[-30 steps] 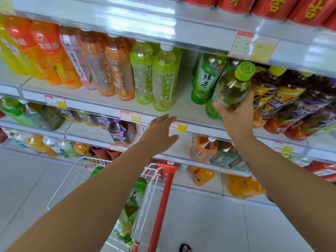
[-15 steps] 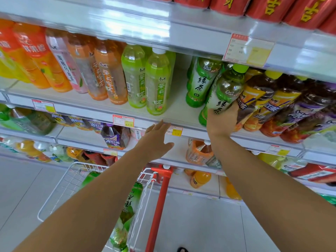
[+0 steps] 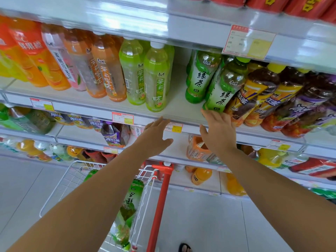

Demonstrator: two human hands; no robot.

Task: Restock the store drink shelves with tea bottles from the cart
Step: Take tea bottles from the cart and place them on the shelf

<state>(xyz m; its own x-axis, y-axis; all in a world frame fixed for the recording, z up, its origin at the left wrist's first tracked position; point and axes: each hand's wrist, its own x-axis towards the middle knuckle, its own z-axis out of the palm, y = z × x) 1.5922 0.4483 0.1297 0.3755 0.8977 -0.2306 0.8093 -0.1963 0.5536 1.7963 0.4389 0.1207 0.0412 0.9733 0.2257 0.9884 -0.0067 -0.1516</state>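
A green tea bottle (image 3: 224, 88) with a green-and-white label stands on the middle shelf (image 3: 181, 110), in front of another green tea bottle (image 3: 201, 77). My right hand (image 3: 217, 133) hovers just below its base with fingers spread, holding nothing. My left hand (image 3: 154, 137) is open in front of the shelf edge, fingers straight. Below, the white wire cart (image 3: 72, 177) with a red handle (image 3: 160, 200) holds more green tea bottles (image 3: 130, 202).
Orange, pink and light-green drink bottles (image 3: 156, 79) fill the shelf's left part; dark iced-tea bottles (image 3: 263, 95) crowd the right. A bare gap lies between the light-green and green tea rows. Lower shelves hold more drinks. Price tags (image 3: 122, 118) line the shelf edges.
My right hand set the green tea bottle upright on the shelf, let go and drew back below it. My left hand stayed open near the shelf edge.
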